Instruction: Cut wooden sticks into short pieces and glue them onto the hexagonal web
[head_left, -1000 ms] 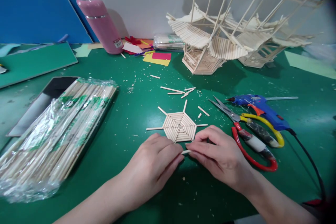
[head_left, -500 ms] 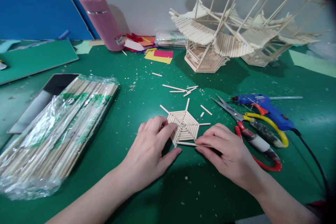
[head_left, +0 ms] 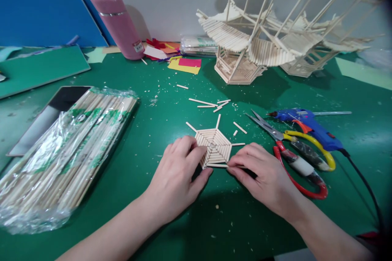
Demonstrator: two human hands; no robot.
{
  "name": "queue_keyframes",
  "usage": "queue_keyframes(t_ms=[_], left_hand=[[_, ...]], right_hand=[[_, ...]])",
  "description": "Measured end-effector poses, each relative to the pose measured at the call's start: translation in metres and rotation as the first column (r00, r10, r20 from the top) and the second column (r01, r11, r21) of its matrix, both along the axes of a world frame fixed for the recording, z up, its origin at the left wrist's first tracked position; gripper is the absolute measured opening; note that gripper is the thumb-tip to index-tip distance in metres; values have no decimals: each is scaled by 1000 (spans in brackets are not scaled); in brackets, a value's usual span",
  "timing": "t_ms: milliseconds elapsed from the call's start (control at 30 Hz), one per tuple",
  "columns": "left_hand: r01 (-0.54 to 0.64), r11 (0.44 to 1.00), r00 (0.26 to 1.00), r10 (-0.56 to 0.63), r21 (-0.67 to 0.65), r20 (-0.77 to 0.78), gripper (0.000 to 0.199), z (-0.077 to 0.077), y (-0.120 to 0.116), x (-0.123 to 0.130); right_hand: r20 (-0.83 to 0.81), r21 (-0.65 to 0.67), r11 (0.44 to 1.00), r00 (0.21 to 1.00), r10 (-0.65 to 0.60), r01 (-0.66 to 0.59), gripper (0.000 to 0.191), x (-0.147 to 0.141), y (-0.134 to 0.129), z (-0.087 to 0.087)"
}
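A hexagonal panel of thin wooden sticks (head_left: 216, 147) lies flat on the green table, with spokes poking past its edge. My left hand (head_left: 180, 171) grips the panel's left side, fingers on top and thumb at the lower corner. Between the thumb and fingers of my right hand (head_left: 255, 171) is a wooden stick (head_left: 218, 166), laid along the panel's near edge. Its right end runs under my fingers. Short cut sticks (head_left: 203, 102) are scattered just beyond the panel.
Scissors (head_left: 275, 132) and a blue glue gun (head_left: 309, 122) lie to the right. A plastic-wrapped stick bundle (head_left: 76, 147) rests on the left, over a dark flat device (head_left: 58, 106). Behind stand a pink bottle (head_left: 118, 24) and stick-built pavilion models (head_left: 241, 45).
Almost nothing differs. My left thumb and right fingers have shifted very slightly at the panel's near edge, and the whole view has drifted a little.
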State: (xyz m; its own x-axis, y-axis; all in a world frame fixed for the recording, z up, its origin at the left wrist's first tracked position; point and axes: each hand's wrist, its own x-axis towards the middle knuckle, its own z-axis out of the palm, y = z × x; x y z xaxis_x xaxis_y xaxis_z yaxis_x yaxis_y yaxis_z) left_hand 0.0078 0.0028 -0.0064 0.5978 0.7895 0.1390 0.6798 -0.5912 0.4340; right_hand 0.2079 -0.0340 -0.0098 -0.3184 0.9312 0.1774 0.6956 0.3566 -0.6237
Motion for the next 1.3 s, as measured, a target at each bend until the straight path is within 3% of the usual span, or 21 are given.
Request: queue_keyframes(t_ms=[1300], left_hand=[[-9,1000,999,10,-18,38,18,-2,-3,1]], right_hand=[[-9,-28,1000,1000,-8,8,10,-2,0,1]])
